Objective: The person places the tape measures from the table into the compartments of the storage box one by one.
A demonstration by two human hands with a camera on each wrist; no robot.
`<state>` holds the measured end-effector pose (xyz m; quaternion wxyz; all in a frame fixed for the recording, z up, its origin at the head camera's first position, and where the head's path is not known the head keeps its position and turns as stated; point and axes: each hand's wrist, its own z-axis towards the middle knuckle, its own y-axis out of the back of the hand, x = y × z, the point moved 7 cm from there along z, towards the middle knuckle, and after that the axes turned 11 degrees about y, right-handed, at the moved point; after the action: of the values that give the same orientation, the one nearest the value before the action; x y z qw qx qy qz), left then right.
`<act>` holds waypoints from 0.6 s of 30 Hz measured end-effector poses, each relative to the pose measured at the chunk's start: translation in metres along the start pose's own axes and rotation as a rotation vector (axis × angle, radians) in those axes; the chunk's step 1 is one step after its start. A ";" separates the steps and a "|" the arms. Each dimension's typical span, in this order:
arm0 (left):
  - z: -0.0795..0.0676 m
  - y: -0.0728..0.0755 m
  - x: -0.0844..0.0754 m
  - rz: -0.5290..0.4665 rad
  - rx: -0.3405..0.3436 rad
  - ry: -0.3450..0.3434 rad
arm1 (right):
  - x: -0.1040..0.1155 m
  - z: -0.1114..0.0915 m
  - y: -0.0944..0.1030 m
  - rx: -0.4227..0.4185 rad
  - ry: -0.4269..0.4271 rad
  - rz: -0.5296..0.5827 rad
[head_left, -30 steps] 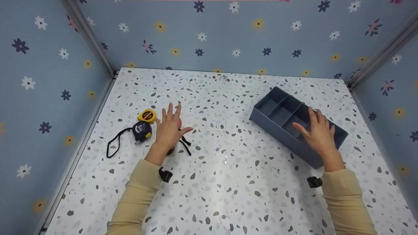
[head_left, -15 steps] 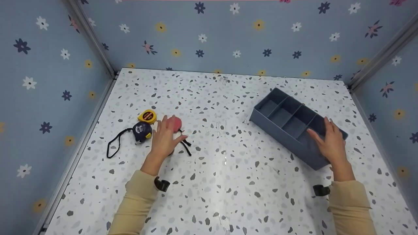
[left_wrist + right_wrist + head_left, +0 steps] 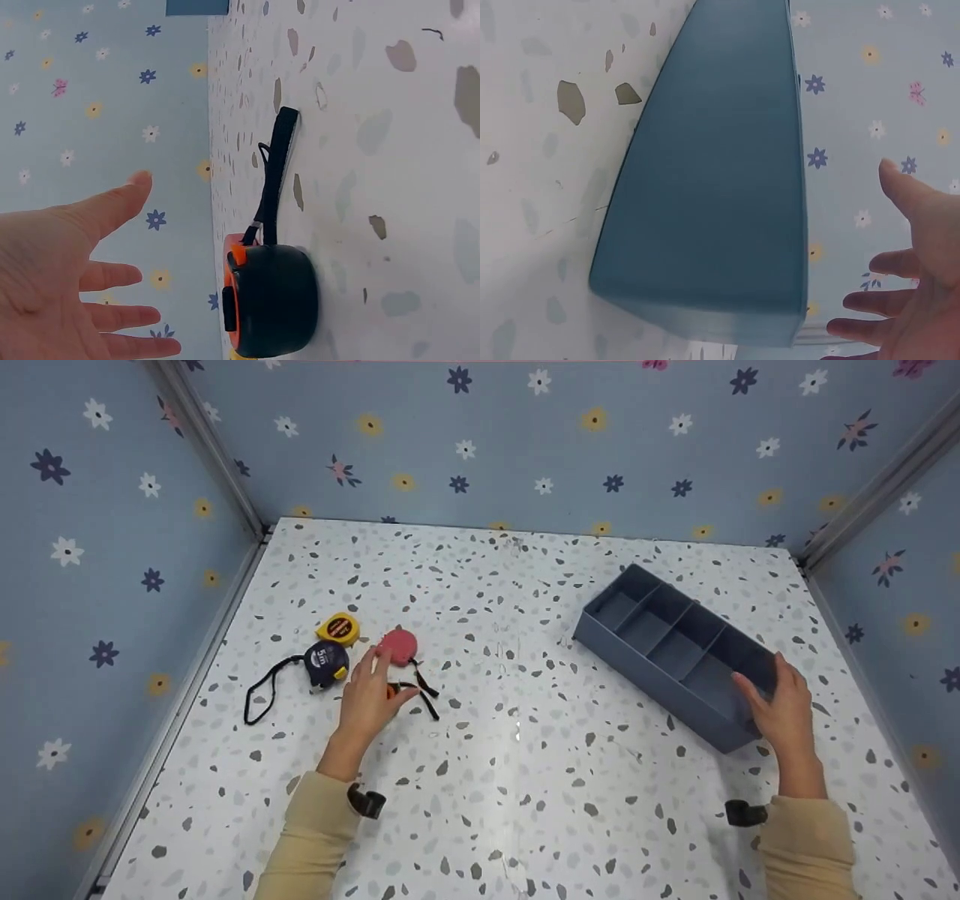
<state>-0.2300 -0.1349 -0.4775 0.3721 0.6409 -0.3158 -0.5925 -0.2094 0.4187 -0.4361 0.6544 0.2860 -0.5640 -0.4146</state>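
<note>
Compared with a second ago, both our hands have drawn back toward the near edge of the worktop [image 3: 525, 795], and that uncovers more of what lies ahead of them. Our left hand [image 3: 366, 701], which earlier covered most of the red tape measure [image 3: 398, 649], now leaves it largely in view and is over the black-and-orange tape measure [image 3: 277, 300], mostly hidden from the head view beneath the palm. The left wrist view shows the fingers spread and clear of its case, so we judge that nothing is gripped or lifted yet. These lie in the left half of the worktop; nearer its left edge sit the yellow tape measure [image 3: 340, 628] and, just beside it, the dark blue tape measure [image 3: 325, 664], its black wrist strap [image 3: 271, 687] looped toward that edge, both in unchanged places. Our right hand [image 3: 784, 718] has shifted from over the compartments to the near end of the grey divided box [image 3: 645, 669], which stands slantwise toward the right edge. Its thumb and fingers are apart, clamped on nothing; we cannot tell whether any fingertip touches the rim. With that hand back, three compartments show fully, holding nothing we can see.
</note>
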 end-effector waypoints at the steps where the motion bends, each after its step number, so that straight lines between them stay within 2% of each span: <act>1: -0.001 -0.001 0.002 -0.005 0.008 0.007 | -0.002 -0.001 0.000 -0.005 -0.009 0.004; 5: -0.002 -0.006 0.009 -0.016 0.026 0.035 | -0.011 -0.005 -0.001 -0.020 -0.055 0.020; 18: -0.006 -0.018 0.026 -0.118 0.014 0.115 | -0.032 -0.019 -0.008 -0.102 -0.182 0.151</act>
<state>-0.2217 -0.1463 -0.5065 0.3494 0.6940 -0.2598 -0.5734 -0.1932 0.4408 -0.4623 0.6435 0.1700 -0.6193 -0.4165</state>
